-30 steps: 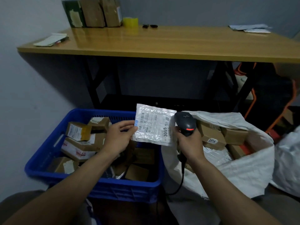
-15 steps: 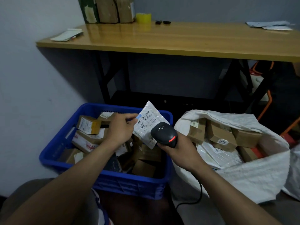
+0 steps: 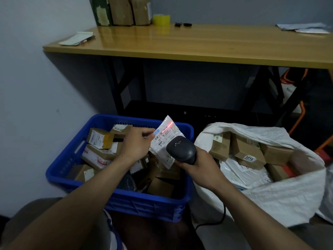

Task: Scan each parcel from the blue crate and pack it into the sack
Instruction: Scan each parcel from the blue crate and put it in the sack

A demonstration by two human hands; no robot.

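Observation:
My left hand (image 3: 137,143) pinches the edge of a white plastic parcel (image 3: 165,134) with a printed label, held tilted over the blue crate (image 3: 126,201). A red scan line glows near the parcel's top corner. My right hand (image 3: 201,166) grips a black corded barcode scanner (image 3: 181,150), which points at the parcel and covers its lower part. The crate holds several brown cardboard parcels. To the right stands the open white sack (image 3: 281,193) with several boxes and flat white mailers inside.
A wooden table (image 3: 198,46) on black legs stands behind the crate and sack. On it are cardboard packages, a yellow tape roll (image 3: 161,19), a notepad with a pen (image 3: 76,38) and papers at the right. A wall is at the left.
The parcel went from flat and facing me to tilted over the crate. My right hand brought the scanner left and in front of it. A red scan line now shows on the parcel.

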